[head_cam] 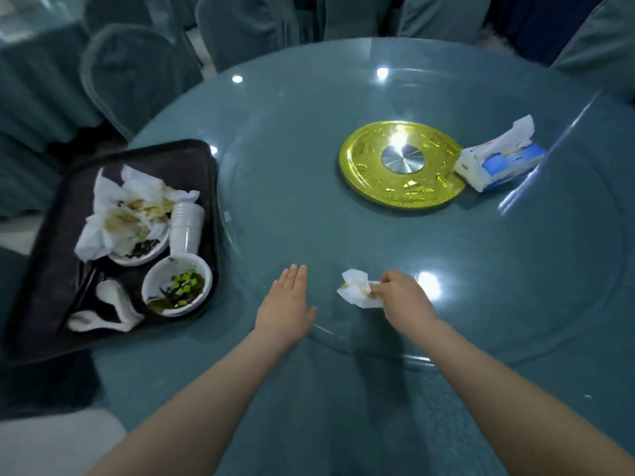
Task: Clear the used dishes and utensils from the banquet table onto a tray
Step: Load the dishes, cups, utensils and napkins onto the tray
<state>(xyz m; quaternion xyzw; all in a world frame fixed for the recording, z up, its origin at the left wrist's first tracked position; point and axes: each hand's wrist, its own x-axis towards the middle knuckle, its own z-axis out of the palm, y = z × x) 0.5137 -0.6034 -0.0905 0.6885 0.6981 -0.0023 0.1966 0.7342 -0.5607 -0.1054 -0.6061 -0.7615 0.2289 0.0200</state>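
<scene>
A black tray (68,207) sits at the table's left edge. On it are a white bowl (151,285) with green leftovers, a second bowl (137,257) heaped with soiled napkins (123,207), a stack of white cups (185,228) lying on its side and two white spoons (110,305). My right hand (403,297) pinches a crumpled, stained napkin (355,288) on the glass turntable. My left hand (287,304) lies flat on the glass with straight fingers, just left of the napkin and right of the tray.
A gold disc with a silver hub (402,163) marks the centre of the glass turntable (515,269). A tissue pack (498,161) lies beside it on the right. Covered chairs (127,73) ring the round table's far side.
</scene>
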